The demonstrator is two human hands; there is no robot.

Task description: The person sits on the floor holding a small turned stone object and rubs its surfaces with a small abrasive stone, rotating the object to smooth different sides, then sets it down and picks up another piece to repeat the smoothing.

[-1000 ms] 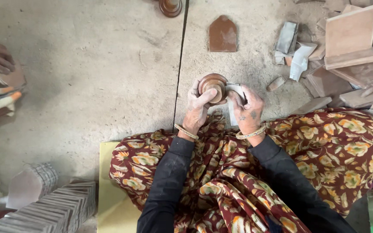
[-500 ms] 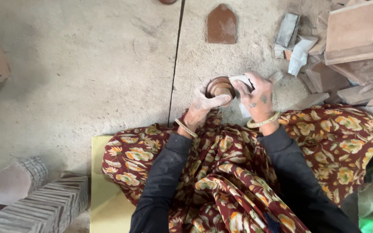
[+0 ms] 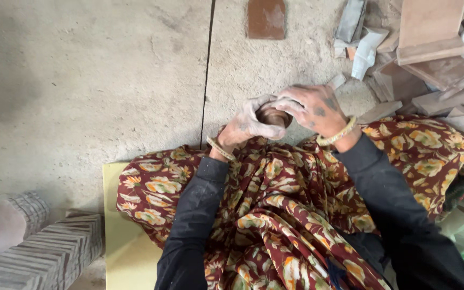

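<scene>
Closest to the camera is the lap: a dark red cloth (image 3: 275, 215) with yellow flowers spread over the knees, and two black sleeves (image 3: 194, 225) running up out of the bottom edge. The person sits on a pale yellow mat (image 3: 122, 241), which pokes out on the left side of the cloth. Further left, at the bottom corner, is a stack of thin grey tiles (image 3: 38, 252) lying on edge.

Just past the knees both hands meet over a small brown clay cup (image 3: 271, 115). The left hand (image 3: 248, 122) is curled round its near and left side, fingers closed on it, all dusted with pale clay. The right hand (image 3: 313, 109) comes in from the other side and its fingers lie over the cup's rim, so it's gripping too, not spread open. Only a bit of the cup's dark inside shows between the fingers. Each wrist has a yellowish bangle (image 3: 337, 135).

Under and beyond the hands is a rough concrete floor (image 3: 92, 86) with a dark seam (image 3: 208, 70) running away from the lap. Off to the right lies a heap of brown clay slabs (image 3: 430, 80) and scraps of white paper (image 3: 365, 51). Farthest out, at the top edge, a flat brown arch-shaped tile (image 3: 266, 19) lies alone on the floor.
</scene>
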